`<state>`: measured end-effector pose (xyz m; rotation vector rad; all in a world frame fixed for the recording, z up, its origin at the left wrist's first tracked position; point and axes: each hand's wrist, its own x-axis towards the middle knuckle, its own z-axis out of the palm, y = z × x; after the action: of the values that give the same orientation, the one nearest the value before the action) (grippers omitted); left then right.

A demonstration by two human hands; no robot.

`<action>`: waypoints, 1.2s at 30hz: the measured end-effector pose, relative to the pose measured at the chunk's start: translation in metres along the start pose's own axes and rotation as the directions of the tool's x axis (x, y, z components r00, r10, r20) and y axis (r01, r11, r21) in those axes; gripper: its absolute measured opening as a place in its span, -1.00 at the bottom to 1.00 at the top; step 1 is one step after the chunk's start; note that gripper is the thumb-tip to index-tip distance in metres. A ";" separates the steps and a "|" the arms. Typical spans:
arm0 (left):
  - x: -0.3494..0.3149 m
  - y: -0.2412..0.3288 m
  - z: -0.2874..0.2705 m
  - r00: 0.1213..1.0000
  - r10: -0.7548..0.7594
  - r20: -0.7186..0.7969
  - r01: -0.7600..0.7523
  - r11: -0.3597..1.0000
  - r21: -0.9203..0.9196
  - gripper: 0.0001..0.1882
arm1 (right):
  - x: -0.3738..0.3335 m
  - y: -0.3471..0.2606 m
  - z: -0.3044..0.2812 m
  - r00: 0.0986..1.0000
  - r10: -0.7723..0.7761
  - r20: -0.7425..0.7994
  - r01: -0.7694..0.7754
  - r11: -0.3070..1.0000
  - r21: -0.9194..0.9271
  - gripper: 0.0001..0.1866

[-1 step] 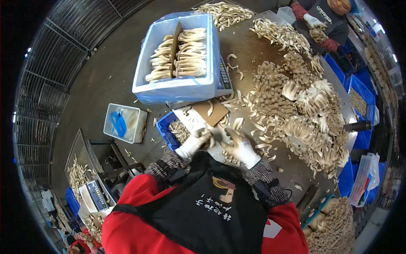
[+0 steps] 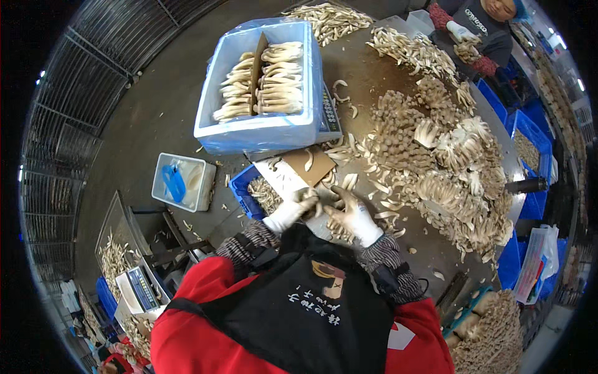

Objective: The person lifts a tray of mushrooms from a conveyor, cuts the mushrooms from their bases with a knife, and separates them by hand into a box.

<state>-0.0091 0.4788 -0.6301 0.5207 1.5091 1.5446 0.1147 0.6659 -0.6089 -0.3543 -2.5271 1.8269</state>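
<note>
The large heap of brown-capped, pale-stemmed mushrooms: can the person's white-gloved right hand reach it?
Probably yes: the right hand is near the heap, and only small, loose, pale mushroom pieces seem to lie between them.

The mushroom heap [image 2: 467,156] lies on the table [image 2: 358,68], right of the box [image 2: 255,134] holding mushroom rows [image 2: 280,81].

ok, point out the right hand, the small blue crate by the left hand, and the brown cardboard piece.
Right hand [image 2: 356,217]: head view, middle of the gloved hand.
Blue crate [image 2: 241,194]: head view, its left wall.
Brown cardboard [image 2: 321,166]: head view, bare part of its upper face.
</note>
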 end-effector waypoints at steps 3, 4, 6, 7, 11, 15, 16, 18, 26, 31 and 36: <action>0.030 -0.025 0.023 0.994 0.105 -0.003 -0.104 0.981 -0.164 -0.51 | 0.005 -0.016 0.002 0.998 0.040 -0.045 -0.037 0.998 0.058 -0.41; 0.048 -0.017 0.024 0.983 0.123 0.136 -0.135 0.988 0.081 -0.42 | 0.000 0.026 0.003 0.975 0.054 -0.214 -0.018 0.986 0.165 -0.48; 0.051 0.016 0.038 0.977 -0.060 0.206 0.001 0.961 0.276 -0.44 | -0.007 0.043 -0.013 0.923 0.293 -0.249 -0.206 0.924 0.321 -0.57; 0.052 0.023 0.043 0.970 -0.118 0.214 0.042 0.942 0.333 -0.47 | -0.013 0.035 -0.020 0.911 0.311 -0.271 -0.211 0.915 0.344 -0.61; 0.077 0.014 0.054 0.969 -0.210 0.128 0.104 0.822 0.560 -0.51 | -0.023 0.068 -0.036 0.806 0.160 -0.570 -0.055 0.979 0.197 -0.75; 0.107 -0.028 0.049 0.995 -0.080 0.051 0.033 0.796 0.604 -0.48 | -0.030 0.086 -0.052 0.634 0.323 -0.703 -0.105 0.936 0.335 -0.59; 0.110 -0.022 0.052 0.991 -0.106 0.083 0.044 0.836 0.547 -0.50 | -0.027 0.090 -0.053 0.593 0.291 -0.750 -0.029 0.939 0.342 -0.52; 0.106 -0.009 0.050 0.998 -0.050 0.025 0.025 0.801 0.598 -0.51 | -0.029 0.097 -0.052 0.624 0.289 -0.726 0.135 0.876 0.464 -0.39; 0.022 0.011 -0.046 0.907 -0.301 0.295 0.000 0.700 0.714 -0.60 | -0.026 0.037 -0.001 0.906 0.110 0.409 0.324 0.442 -0.837 -0.37; -0.022 -0.002 -0.091 0.891 -0.377 -0.254 0.279 0.013 0.960 -0.41 | 0.000 0.074 0.009 0.921 0.239 0.308 0.105 0.608 -0.787 -0.50; -0.011 -0.004 -0.054 0.998 -0.043 -0.047 0.054 0.185 0.981 -0.61 | -0.051 0.083 -0.018 0.957 0.240 -0.162 -0.289 0.752 -0.593 -0.28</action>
<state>-0.0452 0.4384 -0.6402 1.1668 2.4124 0.2163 0.1817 0.6985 -0.6747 -0.8047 -3.0775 0.9330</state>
